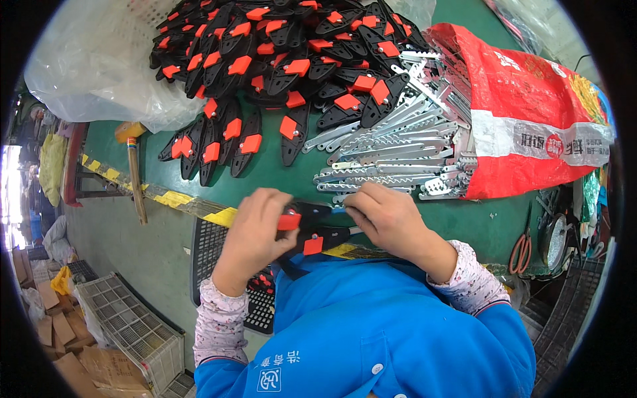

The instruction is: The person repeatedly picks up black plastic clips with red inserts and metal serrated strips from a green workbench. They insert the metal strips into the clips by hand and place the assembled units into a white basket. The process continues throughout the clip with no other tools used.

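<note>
At the near edge of the table, my left hand (254,232) is closed around a black plastic holder with a red tab (289,220). Its black end (313,211) points toward my right hand (385,215), whose fingers are pinched together on a thin metal strip (338,209) at that end. Most of this strip is hidden. Just below lies a second black holder (335,235) with a red tab (312,245), and a metal strip (355,231) sticks out of its right end. Whether a hand touches this lower one, I cannot tell.
A big heap of black-and-red holders (265,60) covers the far table. Toothed metal strips (391,156) spill from a red woven sack (511,159) at right. A hammer (135,169) lies left; orange-handled scissors (521,252) are at right. Below left stands a plastic crate (133,325).
</note>
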Demonstrator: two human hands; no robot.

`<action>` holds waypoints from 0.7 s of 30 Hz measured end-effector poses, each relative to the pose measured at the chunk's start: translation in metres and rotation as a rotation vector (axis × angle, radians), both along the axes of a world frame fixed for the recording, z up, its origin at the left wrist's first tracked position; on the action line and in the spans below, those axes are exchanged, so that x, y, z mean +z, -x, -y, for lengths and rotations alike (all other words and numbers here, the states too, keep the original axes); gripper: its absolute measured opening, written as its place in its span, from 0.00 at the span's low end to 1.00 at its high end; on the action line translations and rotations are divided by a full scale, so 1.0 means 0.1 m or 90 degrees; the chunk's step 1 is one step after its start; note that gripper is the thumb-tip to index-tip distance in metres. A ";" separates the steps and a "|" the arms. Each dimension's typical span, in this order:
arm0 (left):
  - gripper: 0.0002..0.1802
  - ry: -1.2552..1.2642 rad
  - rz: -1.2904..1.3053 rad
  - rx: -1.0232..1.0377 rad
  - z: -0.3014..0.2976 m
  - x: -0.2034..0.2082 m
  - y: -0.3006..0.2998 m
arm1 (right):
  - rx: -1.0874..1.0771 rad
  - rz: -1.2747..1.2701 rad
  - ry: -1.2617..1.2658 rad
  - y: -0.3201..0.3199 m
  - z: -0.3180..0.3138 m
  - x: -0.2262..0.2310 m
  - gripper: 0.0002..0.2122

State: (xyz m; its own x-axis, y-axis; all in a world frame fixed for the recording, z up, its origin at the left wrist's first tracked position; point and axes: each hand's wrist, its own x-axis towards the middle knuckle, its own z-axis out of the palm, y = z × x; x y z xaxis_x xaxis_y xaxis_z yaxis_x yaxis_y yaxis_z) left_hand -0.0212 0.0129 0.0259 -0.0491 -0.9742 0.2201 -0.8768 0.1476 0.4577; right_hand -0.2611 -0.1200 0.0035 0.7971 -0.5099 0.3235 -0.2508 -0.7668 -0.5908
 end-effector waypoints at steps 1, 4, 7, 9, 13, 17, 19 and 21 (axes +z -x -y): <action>0.36 -0.015 0.000 -0.022 0.01 0.01 0.04 | 0.013 0.015 0.009 -0.01 0.00 0.00 0.08; 0.41 -0.036 -0.004 -0.063 -0.01 0.01 0.10 | 0.023 0.016 0.069 0.01 0.05 0.01 0.09; 0.40 -0.014 -0.031 -0.052 -0.01 -0.03 0.06 | 0.004 -0.046 0.119 0.14 0.15 0.02 0.11; 0.38 -0.026 -0.046 -0.071 0.03 0.01 0.11 | 0.029 -0.050 0.052 0.16 0.08 -0.02 0.13; 0.36 -0.083 -0.110 -0.076 0.08 0.03 0.16 | 0.036 -0.018 0.006 0.10 0.04 0.04 0.15; 0.33 -0.103 -0.056 -0.078 0.10 0.00 0.10 | -0.008 0.049 0.064 0.04 0.16 -0.09 0.14; 0.32 -0.097 -0.023 -0.090 0.14 0.05 0.02 | -0.072 -0.013 0.162 -0.01 0.29 -0.11 0.13; 0.25 -0.086 -0.038 -0.081 0.26 0.07 -0.06 | -0.092 -0.069 0.227 -0.04 0.41 -0.18 0.12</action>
